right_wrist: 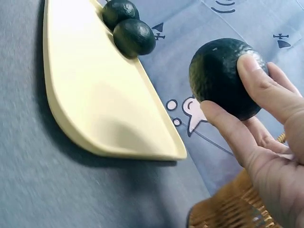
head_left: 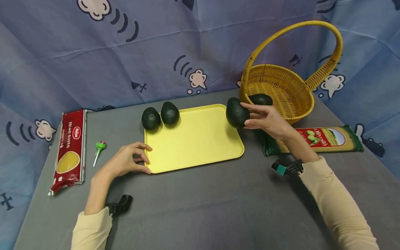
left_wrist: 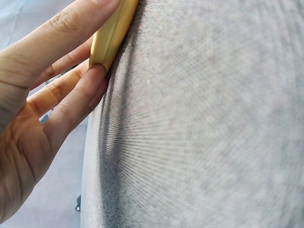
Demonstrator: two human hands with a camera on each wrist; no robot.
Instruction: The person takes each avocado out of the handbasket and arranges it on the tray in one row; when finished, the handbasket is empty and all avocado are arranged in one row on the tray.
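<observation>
A dark green avocado (head_left: 237, 113) is held by my right hand (head_left: 270, 121), fingers and thumb around its side, raised above the right end of the yellow tray (head_left: 193, 139). The same avocado (right_wrist: 225, 78) appears large in the right wrist view, apart from the tray. My left hand (head_left: 129, 159) grips the tray's near left corner, with thumb and fingertips at the rim (left_wrist: 107, 45) in the left wrist view. Two more avocados (head_left: 151, 119) (head_left: 170, 114) sit side by side at the tray's far left corner. Another avocado (head_left: 262, 99) shows in the wicker basket, partly behind my right hand.
The yellow wicker basket (head_left: 281, 88), with a tall arched handle, stands at the back right. In front of it lies an Olivolta spaghetti pack (head_left: 325, 139). A red spaghetti pack (head_left: 69, 149) and a green lollipop (head_left: 100, 147) lie at left. A patterned blue cloth (head_left: 156, 62) hangs behind.
</observation>
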